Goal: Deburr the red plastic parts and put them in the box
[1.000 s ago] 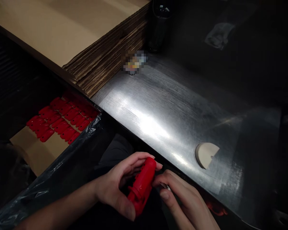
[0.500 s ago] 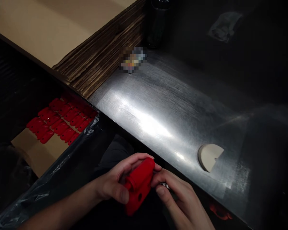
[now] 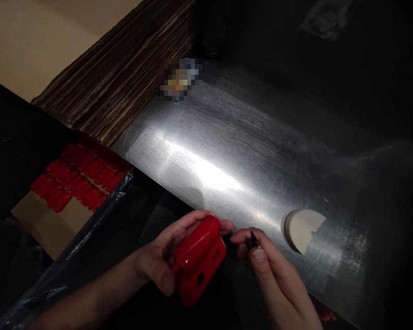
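Note:
A glossy red plastic part (image 3: 201,259) with a round dark hole and small slots lies in my left hand (image 3: 161,259), the thumb on its near side and the fingers behind it. To the right, my right hand (image 3: 270,270) pinches a small dark pointed blade (image 3: 253,240) between thumb and forefinger. A gap separates the blade from the red part. The rest of the blade tool is hidden by the fingers.
A metal table (image 3: 206,137) carries a pale round piece (image 3: 302,227) at the right. A cardboard stack (image 3: 117,68) stands at the upper left. Below it, several red parts (image 3: 79,176) lie on cardboard (image 3: 41,220) beside dark plastic film (image 3: 89,243).
My right hand has moved right, away from the red part, and the blade now shows. The red part has turned, showing more of its slotted side. The view has shifted slightly.

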The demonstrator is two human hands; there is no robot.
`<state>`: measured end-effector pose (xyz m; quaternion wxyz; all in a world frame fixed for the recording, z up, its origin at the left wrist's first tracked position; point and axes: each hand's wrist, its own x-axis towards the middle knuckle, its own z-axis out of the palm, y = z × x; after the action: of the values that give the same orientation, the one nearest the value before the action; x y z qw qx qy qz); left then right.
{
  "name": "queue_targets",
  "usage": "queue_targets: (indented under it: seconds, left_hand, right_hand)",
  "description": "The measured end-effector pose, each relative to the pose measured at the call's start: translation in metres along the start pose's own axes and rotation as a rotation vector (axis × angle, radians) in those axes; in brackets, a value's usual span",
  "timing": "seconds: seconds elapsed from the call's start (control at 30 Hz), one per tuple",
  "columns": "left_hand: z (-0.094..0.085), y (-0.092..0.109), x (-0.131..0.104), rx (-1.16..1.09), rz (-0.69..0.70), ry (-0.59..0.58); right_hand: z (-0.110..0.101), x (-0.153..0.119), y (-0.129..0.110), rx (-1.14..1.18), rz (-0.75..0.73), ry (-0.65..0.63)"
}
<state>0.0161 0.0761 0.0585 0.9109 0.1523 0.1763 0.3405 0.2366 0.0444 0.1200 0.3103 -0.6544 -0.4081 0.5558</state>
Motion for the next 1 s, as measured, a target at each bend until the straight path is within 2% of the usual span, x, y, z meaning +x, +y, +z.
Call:
queue_targets:
  seconds: [0.07, 0.23, 0.37, 0.47, 0.6, 0.83, 0.93, 1.0]
  left_hand:
    - [0.0, 0.001, 0.001, -0.013, 0.006, -0.026]
    - [0.001, -0.005, -0.003, -0.073, 0.033, -0.085]
    - [0.005, -0.008, -0.01, -0.11, 0.024, -0.087]
    - [0.009, -0.008, -0.016, -0.108, 0.008, -0.081]
    - [0.012, -0.009, -0.025, -0.128, 0.046, -0.09]
    - [0.012, -0.015, -0.035, -0.164, 0.155, 0.007]
    - [0.009, -0.016, -0.037, -0.152, 0.209, 0.07]
    - [0.007, -0.017, -0.037, -0.136, 0.229, 0.104]
  right_hand:
    - [-0.003, -0.002, 0.002, 0.023, -0.01, 0.003]
    - [-0.01, -0.011, 0.017, 0.078, -0.017, -0.089]
    - [-0.005, -0.021, 0.021, 0.123, -0.037, -0.068]
    - [-0.001, -0.03, 0.018, 0.14, -0.042, -0.011]
    - [-0.005, -0.034, 0.021, 0.037, -0.005, 0.149]
    - [-0.028, -0.005, 0.035, -0.422, -0.072, 0.277]
    - [-0.032, 0.019, 0.029, -0.607, -0.192, 0.384]
    - [-0.034, 0.045, 0.021, -0.719, -0.26, 0.444]
